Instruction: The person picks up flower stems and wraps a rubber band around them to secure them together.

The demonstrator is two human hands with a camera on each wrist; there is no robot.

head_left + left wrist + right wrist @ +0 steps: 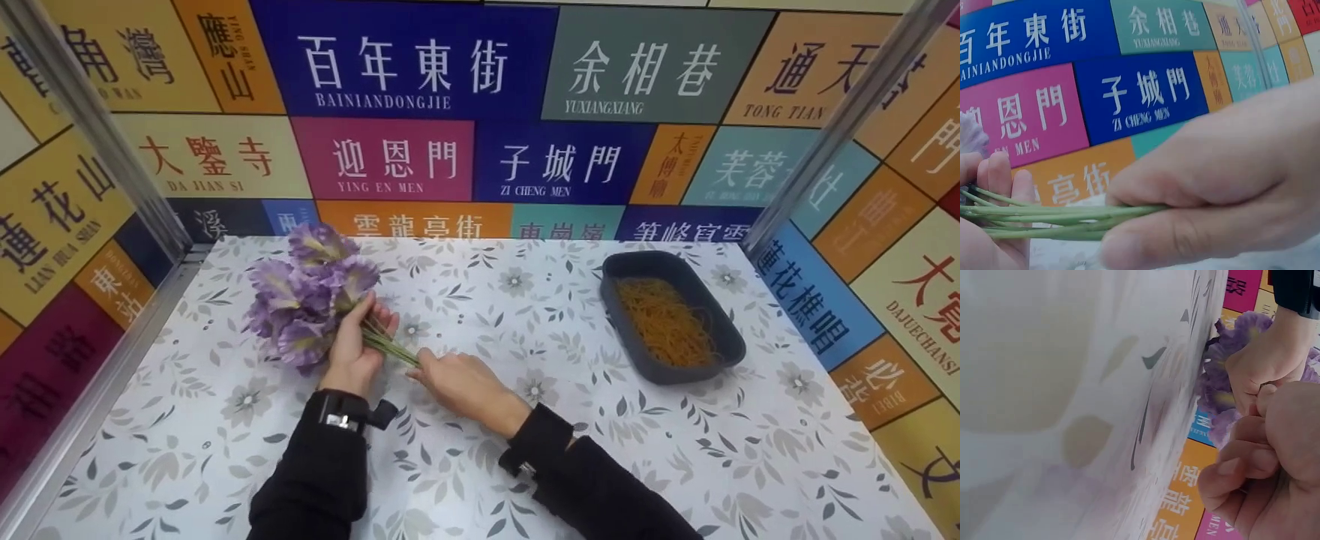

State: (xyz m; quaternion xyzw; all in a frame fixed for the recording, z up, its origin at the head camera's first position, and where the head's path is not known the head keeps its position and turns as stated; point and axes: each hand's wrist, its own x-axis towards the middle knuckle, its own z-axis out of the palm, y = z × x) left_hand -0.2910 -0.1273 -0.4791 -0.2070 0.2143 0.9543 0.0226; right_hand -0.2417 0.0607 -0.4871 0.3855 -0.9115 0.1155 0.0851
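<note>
A bunch of purple irises [300, 289] with thin green stems [1067, 216] is held between both hands, its blooms toward the left. My left hand [360, 341] holds the stems just below the blooms, the stems running between its thumb and fingers [1002, 180]. At the stem ends, my right hand [465, 386] pinches them between thumb and curled fingers, as the left wrist view shows up close. In the right wrist view the right hand [1258, 467] hides most of the stems, and the blooms appear behind the left hand [1269, 354].
A dark grey rectangular tub [731, 337] stands on the right of the table, with a tangle of orange-brown strands [664, 322] inside. The table wears a leaf-patterned white cloth [480, 300]. Colourful panels with lettering [405, 60] enclose the back and sides.
</note>
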